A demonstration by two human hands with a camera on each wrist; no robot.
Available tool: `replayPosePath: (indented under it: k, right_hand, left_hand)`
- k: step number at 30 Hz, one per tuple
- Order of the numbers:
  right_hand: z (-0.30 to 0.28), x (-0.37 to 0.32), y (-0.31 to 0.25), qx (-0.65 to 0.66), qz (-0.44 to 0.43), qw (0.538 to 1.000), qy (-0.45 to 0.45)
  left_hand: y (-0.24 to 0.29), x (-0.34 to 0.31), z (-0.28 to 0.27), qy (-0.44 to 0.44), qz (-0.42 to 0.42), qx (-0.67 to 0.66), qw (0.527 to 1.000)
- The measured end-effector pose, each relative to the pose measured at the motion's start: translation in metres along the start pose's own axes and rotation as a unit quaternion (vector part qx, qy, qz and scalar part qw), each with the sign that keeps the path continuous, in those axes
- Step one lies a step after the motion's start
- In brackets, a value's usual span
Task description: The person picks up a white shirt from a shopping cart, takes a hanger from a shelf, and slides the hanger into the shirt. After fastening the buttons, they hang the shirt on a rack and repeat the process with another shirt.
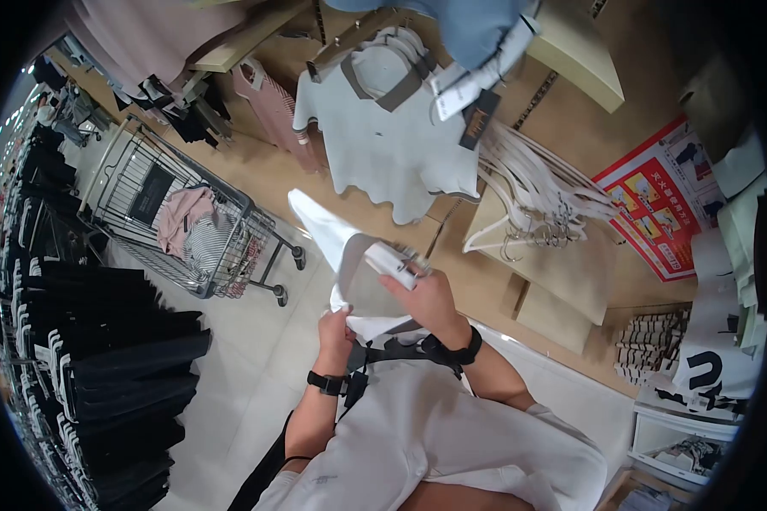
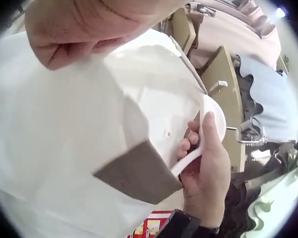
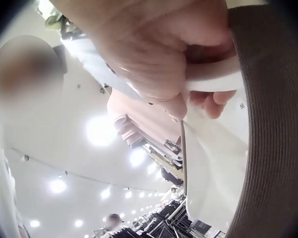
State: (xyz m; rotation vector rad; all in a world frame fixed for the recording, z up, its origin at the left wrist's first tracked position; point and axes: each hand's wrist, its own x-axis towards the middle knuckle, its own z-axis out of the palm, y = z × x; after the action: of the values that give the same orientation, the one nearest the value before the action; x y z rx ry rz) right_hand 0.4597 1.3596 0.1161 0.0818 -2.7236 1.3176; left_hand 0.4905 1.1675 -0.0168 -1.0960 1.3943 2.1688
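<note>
A white shirt [image 1: 324, 223] with a grey-brown collar [image 2: 139, 172] is held up in front of the body. The left hand [image 1: 337, 334] pinches the cloth at its near edge; in the left wrist view that hand [image 2: 94, 29] has its fingers curled on the white fabric. Inside the collar opening, the right hand [image 1: 430, 300] grips a white hanger [image 2: 191, 156], thumb along it. In the right wrist view the right hand [image 3: 154, 59] curls round the white hanger [image 3: 213, 74] beside the ribbed collar [image 3: 273, 114].
White shirts [image 1: 383, 136] hang on the wall ahead, with empty white hangers [image 1: 528, 187] to their right. A shopping cart [image 1: 247, 226] with clothes stands at the left, behind a rack of dark garments [image 1: 136, 349]. A red sign [image 1: 660, 204] is at the right.
</note>
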Motion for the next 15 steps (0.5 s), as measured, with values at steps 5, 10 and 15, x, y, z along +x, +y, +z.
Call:
replayPosePath:
  k: [5, 10, 15]
  right_hand:
    - [0.011, 0.019, -0.019, -0.035, -0.109, 0.991, 0.071]
    - [-0.003, 0.043, -0.051, 0.011, -0.046, 0.992, 0.119]
    - [-0.011, 0.075, -0.088, 0.052, -0.021, 0.994, 0.090]
  left_hand:
    - [0.018, 0.018, -0.039, -0.234, -0.243, 0.002, 0.941]
    - [0.073, 0.015, -0.049, -0.144, 0.068, 0.173, 0.972]
    - [0.148, 0.041, -0.047, 0.006, 0.519, 0.438, 0.734]
